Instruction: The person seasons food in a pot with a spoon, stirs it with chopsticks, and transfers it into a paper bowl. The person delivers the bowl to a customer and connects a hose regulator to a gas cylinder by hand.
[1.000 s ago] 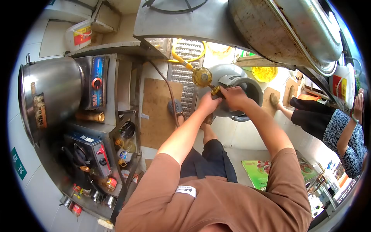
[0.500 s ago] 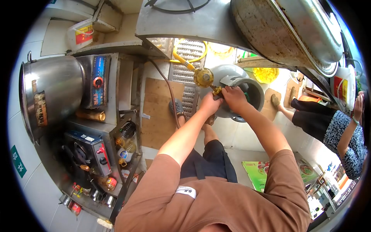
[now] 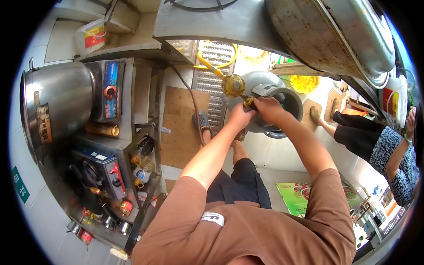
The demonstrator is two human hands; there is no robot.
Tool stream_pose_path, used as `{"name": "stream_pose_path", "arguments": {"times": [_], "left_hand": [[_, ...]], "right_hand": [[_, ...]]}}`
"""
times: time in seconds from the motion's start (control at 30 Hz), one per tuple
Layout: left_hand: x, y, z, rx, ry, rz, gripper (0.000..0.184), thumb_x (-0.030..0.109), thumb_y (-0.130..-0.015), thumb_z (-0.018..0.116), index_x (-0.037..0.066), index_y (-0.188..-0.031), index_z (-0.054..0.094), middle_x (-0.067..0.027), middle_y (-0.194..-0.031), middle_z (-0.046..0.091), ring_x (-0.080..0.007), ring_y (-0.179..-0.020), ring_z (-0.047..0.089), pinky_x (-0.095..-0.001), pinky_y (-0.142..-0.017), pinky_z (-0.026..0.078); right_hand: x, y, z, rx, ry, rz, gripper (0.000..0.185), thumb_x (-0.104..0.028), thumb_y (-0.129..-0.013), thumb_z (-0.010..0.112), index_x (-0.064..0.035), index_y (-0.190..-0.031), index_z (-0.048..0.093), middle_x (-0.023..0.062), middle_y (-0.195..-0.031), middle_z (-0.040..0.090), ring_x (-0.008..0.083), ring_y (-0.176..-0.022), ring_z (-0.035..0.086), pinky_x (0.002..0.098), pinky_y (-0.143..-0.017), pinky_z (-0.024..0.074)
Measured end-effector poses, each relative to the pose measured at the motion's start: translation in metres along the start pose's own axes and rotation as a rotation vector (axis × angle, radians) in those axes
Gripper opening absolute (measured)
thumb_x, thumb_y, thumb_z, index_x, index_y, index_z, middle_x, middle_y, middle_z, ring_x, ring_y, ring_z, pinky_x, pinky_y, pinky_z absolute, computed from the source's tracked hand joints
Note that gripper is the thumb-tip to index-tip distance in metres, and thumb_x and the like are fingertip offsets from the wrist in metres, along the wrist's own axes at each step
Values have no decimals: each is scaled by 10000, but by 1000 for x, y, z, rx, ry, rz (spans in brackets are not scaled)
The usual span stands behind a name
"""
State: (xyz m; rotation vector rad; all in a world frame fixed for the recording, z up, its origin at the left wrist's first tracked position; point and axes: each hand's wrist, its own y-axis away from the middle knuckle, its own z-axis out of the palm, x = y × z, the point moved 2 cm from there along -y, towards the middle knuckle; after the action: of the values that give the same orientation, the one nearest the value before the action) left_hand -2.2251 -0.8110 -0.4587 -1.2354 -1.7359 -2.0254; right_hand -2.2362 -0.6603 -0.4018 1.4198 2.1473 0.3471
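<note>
A grey gas cylinder (image 3: 261,78) stands on the floor in front of me, with a round collar (image 3: 297,102) around its top. A dull yellow gas regulator (image 3: 233,85) sits beside the collar, joined to a yellow hose (image 3: 209,66). Between my hands shows the brass valve fitting (image 3: 248,101). My left hand (image 3: 241,116) is closed at this fitting from the near left. My right hand (image 3: 269,109) is closed around its other side, at the collar's opening. The fingers partly hide the fitting, and a small dark part lies between them.
A steel counter (image 3: 207,26) and a large stained metal vessel (image 3: 304,37) overhang the cylinder. At left, shelves hold a big steel pot (image 3: 62,106) and burners (image 3: 104,170). A dark hose (image 3: 187,90) hangs nearby. Another person (image 3: 384,148) stands at right.
Both hands stay closed at the fitting, with only a very slight shift. The regulator and cylinder look the same; the camera view has moved a little.
</note>
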Motion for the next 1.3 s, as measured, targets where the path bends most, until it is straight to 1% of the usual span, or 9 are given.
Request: {"name": "stream_pose_path", "arguments": {"times": [0.17, 0.37, 0.57, 0.67, 0.83, 0.93, 1.13, 1.23, 1.3], "left_hand": [[-19, -13, 5, 51, -91, 73, 335, 167, -831, 737, -40, -1024, 557, -99, -747, 653, -147, -560, 614, -299, -516, 491], [-14, -8, 4, 50, -128, 55, 358, 193, -831, 739, -45, -1035, 565, -105, -758, 662, -156, -577, 630, -309, -526, 496], [-19, -10, 4, 61, -110, 123, 368, 197, -827, 736, -52, -1040, 568, -116, -763, 667, -162, -578, 635, -315, -529, 500], [-6, -6, 2, 72, -153, 93, 372, 199, -827, 735, -52, -1045, 569, -120, -764, 669, -170, -583, 639, -318, -536, 502], [-8, -4, 0, 66, -165, 94, 379, 199, -830, 731, -55, -1061, 571, -136, -786, 672, -181, -594, 646, -328, -551, 508], [-6, -3, 1, 63, -151, 80, 378, 201, -832, 731, -56, -1059, 571, -130, -790, 672, -176, -599, 643, -326, -557, 509], [2, 4, -2, 5, -41, 21, 378, 204, -832, 733, -53, -1057, 573, -119, -797, 674, -167, -603, 638, -317, -560, 504], [0, 0, -2, 34, -115, 62, 367, 203, -832, 733, -48, -1047, 574, -109, -776, 669, -161, -590, 628, -313, -554, 497], [0, 3, -1, 40, -129, 48, 362, 205, -831, 735, -46, -1038, 576, -106, -767, 669, -160, -591, 629, -312, -553, 496]], "right_hand": [[-5, 13, 0, 266, 178, -31, 332, -114, -698, 683, -35, -997, 563, 134, -994, 613, 293, -952, 633, 406, -829, 475], [-5, 2, 0, -42, 9, 18, 333, -128, -727, 665, -21, -1022, 555, 131, -1057, 609, 294, -1045, 601, 410, -897, 447], [-10, 8, -6, 359, 61, -68, 328, -142, -750, 653, -25, -1038, 548, 127, -1068, 618, 300, -1035, 607, 400, -890, 453], [-5, 3, -3, -54, 38, 27, 307, -157, -778, 632, -28, -1044, 549, 133, -1079, 616, 305, -1040, 604, 392, -896, 450], [-12, 8, -3, 371, 90, -75, 290, -156, -795, 619, -44, -1051, 543, 128, -1066, 612, 292, -1011, 610, 382, -879, 449], [-9, 2, -11, -31, 36, 23, 279, -134, -790, 619, -40, -1040, 540, 121, -1074, 607, 293, -1032, 603, 394, -869, 457], [-7, 5, -2, 170, -5, -42, 332, -133, -749, 666, -46, -1043, 540, 119, -1083, 604, 286, -1052, 600, 412, -860, 468], [-7, -2, -10, -101, 47, 27, 324, -136, -757, 658, -41, -1042, 539, 117, -1081, 604, 288, -1055, 599, 406, -863, 467], [-13, 6, -3, 6, 104, 33, 316, -135, -762, 651, -39, -1041, 538, 118, -1083, 604, 291, -1057, 598, 405, -869, 465]]}}
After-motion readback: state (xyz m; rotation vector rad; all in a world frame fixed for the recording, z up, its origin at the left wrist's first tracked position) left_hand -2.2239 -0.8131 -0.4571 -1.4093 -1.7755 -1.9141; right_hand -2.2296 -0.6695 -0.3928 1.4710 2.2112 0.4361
